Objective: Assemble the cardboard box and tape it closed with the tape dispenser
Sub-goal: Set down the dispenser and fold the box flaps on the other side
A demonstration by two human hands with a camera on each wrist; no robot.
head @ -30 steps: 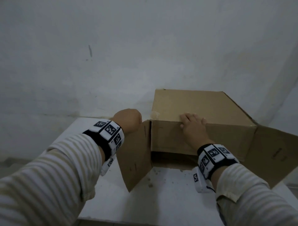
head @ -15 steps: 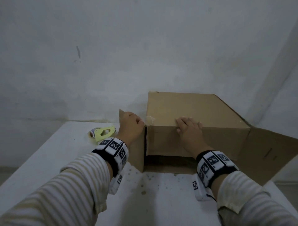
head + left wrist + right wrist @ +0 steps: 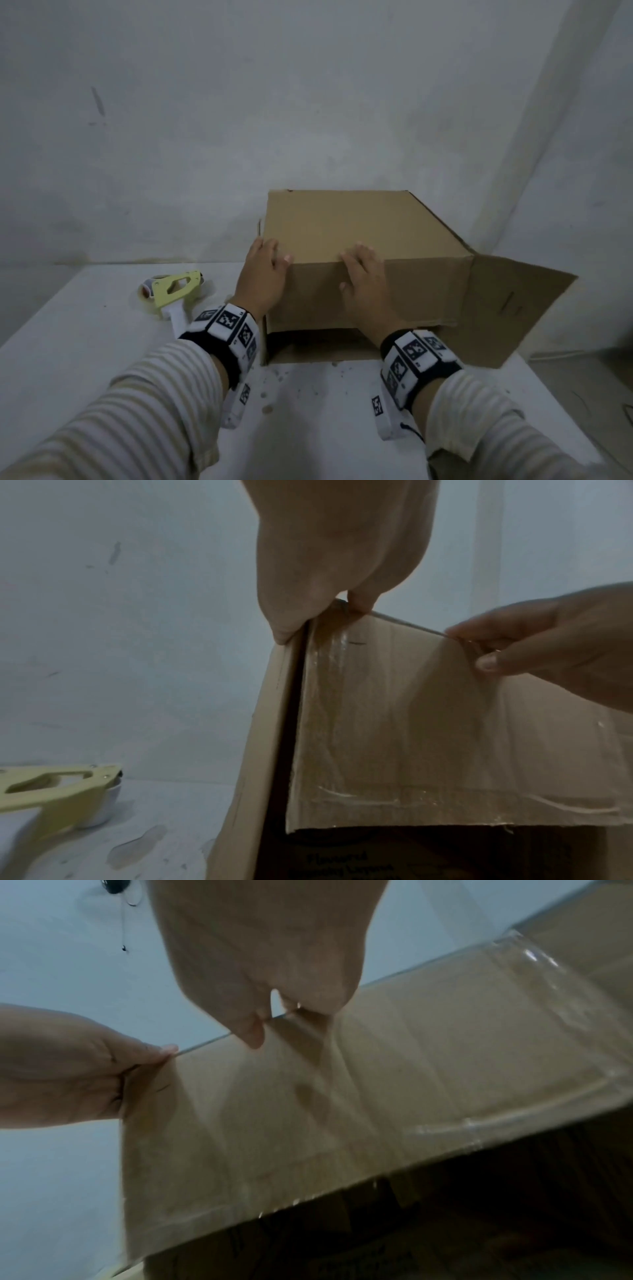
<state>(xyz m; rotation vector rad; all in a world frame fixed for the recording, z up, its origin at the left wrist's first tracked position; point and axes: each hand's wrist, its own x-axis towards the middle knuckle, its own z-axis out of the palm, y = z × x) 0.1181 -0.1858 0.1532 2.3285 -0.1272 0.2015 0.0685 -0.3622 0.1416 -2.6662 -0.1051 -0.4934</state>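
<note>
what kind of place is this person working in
Probably a bare room used as a makeshift packing spot: a plain white table against an unpainted-looking wall, with only a cardboard box and a tape dispenser on it.

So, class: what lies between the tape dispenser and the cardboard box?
In the head view, the left hand and wrist lie between tape dispenser and cardboard box.

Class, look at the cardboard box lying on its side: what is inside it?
Below the folded-down flap of the cardboard box, only a dark gap shows, with faint printing in the left wrist view. Nothing recognisable appears; the flap and both hands cover the rest.
</note>
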